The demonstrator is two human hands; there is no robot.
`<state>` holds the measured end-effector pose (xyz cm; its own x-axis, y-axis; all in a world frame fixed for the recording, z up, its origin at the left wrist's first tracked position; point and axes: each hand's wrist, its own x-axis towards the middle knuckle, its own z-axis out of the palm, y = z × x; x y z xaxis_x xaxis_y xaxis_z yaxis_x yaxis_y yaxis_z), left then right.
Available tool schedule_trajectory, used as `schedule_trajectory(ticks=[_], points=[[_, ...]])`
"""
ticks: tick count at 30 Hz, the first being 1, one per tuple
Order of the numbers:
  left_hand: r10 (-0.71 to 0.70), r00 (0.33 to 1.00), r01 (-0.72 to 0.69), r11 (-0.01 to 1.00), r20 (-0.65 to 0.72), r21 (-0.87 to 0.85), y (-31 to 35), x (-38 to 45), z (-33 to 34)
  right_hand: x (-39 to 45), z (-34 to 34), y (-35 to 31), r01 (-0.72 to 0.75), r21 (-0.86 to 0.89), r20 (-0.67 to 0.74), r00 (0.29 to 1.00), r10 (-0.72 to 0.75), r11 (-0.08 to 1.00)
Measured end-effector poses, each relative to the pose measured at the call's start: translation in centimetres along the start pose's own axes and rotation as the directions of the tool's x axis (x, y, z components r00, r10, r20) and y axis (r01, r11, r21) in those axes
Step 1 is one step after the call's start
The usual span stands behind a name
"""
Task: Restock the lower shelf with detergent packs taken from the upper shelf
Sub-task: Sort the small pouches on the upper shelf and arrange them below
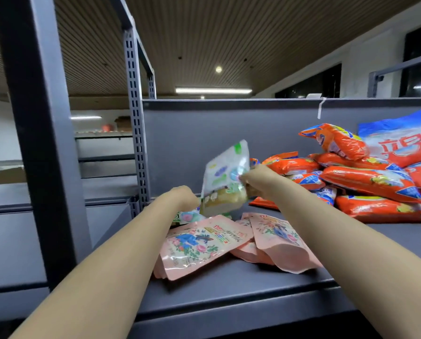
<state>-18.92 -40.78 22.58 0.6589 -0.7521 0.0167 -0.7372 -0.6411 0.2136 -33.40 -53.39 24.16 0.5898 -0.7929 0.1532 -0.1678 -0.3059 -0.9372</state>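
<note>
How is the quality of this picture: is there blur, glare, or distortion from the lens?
Head view: wide-angle bending bows the grey upright and shelf edge; ceiling lamps are blown out; glare sits on the white-green pack that the right hand holds up, so its print is unreadable; the left hand and distant shelving are soft; the orange bags look fairly sharp.

Two bare forearms, seen from the wearer's head camera. The left forearm (pixel 121 245) and right forearm (pixel 327 231) are both uncovered along their whole visible length; no sleeve edge shows. The left hand (pixel 183 195) and right hand (pixel 258 176) are ungloved. The wrists carry no watch, band or ring that can be made out. Finger detail is too blurred to resolve.
</note>
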Motion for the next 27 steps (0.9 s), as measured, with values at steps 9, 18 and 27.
schedule_trajectory(ticks=[9, 18, 27], points=[[-0.008, 1.000, 0.008, 1.000, 0.030, -0.016, 1.3, -1.8, -0.1, -2.9, -1.1, 1.1, 0.115, -0.863, 0.102, 0.993, -0.052, 0.491], [0.013, 0.991, -0.042, 0.975, -0.133, -0.218, 1.8, -5.6, 0.1, -6.8, -1.8, -0.2, 0.349, -0.705, 0.233, 0.936, -0.263, 0.617], [0.028, 0.913, -0.128, 0.967, -0.408, -0.221, 0.8, -15.8, 0.4, -15.3, -1.7, 0.5, 0.431, -0.634, 0.123, 0.876, -0.466, 0.642]])
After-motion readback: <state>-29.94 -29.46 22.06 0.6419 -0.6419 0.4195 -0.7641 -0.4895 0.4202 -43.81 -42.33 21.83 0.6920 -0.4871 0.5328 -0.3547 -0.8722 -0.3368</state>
